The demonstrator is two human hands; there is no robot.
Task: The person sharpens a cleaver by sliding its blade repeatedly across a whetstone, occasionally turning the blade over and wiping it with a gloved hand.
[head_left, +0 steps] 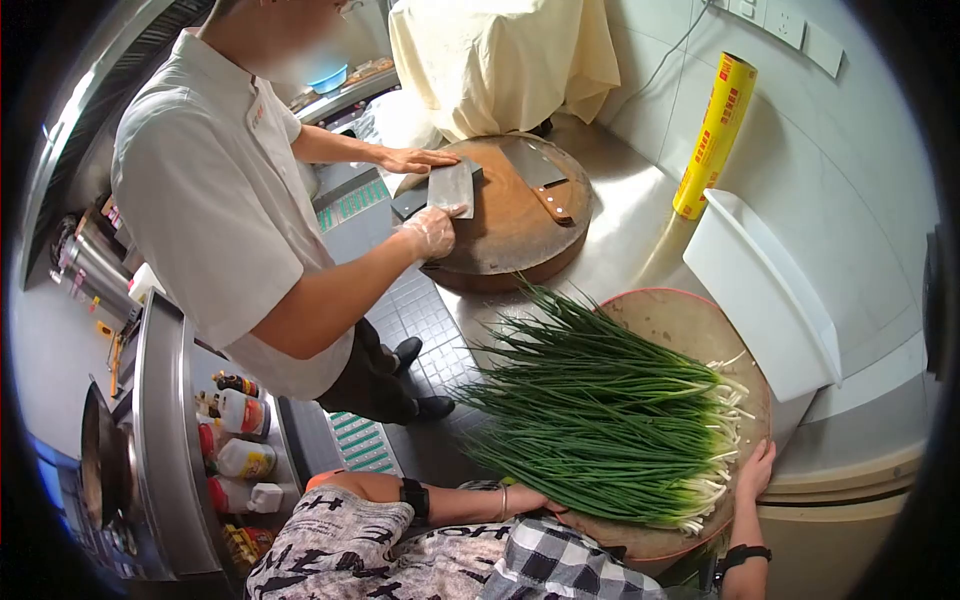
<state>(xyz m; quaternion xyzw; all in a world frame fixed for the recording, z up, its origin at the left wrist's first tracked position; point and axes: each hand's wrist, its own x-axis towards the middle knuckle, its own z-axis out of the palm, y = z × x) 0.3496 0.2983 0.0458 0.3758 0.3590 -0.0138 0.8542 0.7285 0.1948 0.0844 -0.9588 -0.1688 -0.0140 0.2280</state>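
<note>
A big heap of long green spring onions with white root ends [610, 420] lies across a round wooden chopping board [690, 320] on the steel counter, white ends to the right, green tips fanning left past the board's edge. The person's right hand [755, 468] comes up from below on a wrist with a black band, fingers curled lightly against the board's rim beside the white ends, clasping nothing. The left hand [530, 500] reaches in from the left, forearm level, wearing a black watch and a thin bracelet; it slips under the green stalks at the board's near edge, so how far those fingers are spread cannot be told. Just right of the board stands a white plastic tub [770, 290], and behind it a yellow roll of cling film [715, 135] leans on the wall. Farther back, a co-worker in a white jacket bends over a second round dark wooden block [510, 225], a gloved hand [432, 232] on a steel cleaver [450, 188], the bare hand [415, 158] flat near it; another cleaver with a wooden handle [545, 180] lies on that block.
</note>
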